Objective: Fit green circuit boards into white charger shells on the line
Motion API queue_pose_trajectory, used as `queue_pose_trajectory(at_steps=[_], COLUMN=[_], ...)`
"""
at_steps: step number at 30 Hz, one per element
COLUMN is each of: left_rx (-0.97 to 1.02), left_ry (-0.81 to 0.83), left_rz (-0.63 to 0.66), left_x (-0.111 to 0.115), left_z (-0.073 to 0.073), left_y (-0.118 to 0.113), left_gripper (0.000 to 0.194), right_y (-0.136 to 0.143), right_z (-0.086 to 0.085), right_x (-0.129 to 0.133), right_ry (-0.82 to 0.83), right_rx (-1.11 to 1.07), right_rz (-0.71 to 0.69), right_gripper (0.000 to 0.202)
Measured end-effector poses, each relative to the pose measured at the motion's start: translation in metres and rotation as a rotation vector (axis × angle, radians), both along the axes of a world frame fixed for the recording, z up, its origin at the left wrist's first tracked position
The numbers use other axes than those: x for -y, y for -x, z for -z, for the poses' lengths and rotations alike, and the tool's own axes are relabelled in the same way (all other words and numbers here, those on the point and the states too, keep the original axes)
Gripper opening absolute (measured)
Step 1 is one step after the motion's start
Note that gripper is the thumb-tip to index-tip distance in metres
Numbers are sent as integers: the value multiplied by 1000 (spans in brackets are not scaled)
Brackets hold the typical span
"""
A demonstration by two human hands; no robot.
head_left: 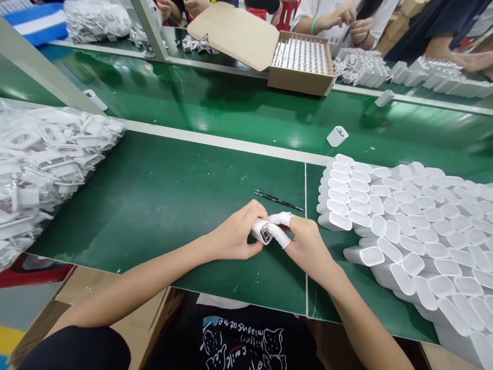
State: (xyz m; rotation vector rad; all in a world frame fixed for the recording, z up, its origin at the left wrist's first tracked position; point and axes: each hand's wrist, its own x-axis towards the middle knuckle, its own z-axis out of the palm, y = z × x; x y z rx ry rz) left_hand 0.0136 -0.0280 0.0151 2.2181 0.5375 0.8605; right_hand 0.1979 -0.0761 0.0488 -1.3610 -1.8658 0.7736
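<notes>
Over the green mat, my left hand [241,231] is closed around a white plastic housing [258,227], whose open end faces right and shows a small circuit board inside. My right hand [302,239] wears white finger cots on its thumb and forefinger. Those two fingertips press together at the housing's open end; whether they pinch a small part there is hidden. Just beyond my hands lies a pair of black tweezers [278,199]. To the right stand many white oval housings [385,205], packed closely with their open ends showing.
White plastic parts in clear bags [46,159] heap up at the left. Behind a pale rail, a green conveyor belt [231,110] carries a white housing [337,136]. Across it stands a cardboard box [300,82] filled with white parts. Other people work on the far side.
</notes>
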Motion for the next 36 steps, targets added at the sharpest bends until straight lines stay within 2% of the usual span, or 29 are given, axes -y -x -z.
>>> queue_pose_trajectory(at_steps=[6, 10, 16, 21, 25, 27, 30, 36], left_rx=[213, 237, 218, 180, 130, 100, 64, 22], left_ry=[118, 143, 230, 251, 238, 222, 185, 39], left_rz=[-133, -190, -317, -407, -438, -439, -432, -383], left_x=[-9, -9, -5, -7, -10, -12, -15, -20], left_z=[10, 11, 6, 4, 5, 7, 11, 24], left_y=[0, -3, -9, -8, -8, -9, -9, -7], left_gripper=[41, 41, 36, 35, 19, 17, 20, 25], right_y=[6, 13, 25, 31, 33, 33, 34, 31], right_z=[10, 20, 34, 39, 46, 48, 45, 28], right_x=[1, -2, -10, -11, -17, -20, -20, -7], right_ry=[-154, -315, -495, -555, -554, -545, -534, -533], right_rx=[-69, -53, -31, -17, 0, 0, -5, 22], right_rz=[29, 29, 101, 110, 99, 103, 97, 46], right_gripper=[21, 24, 24, 23, 19, 20, 21, 19])
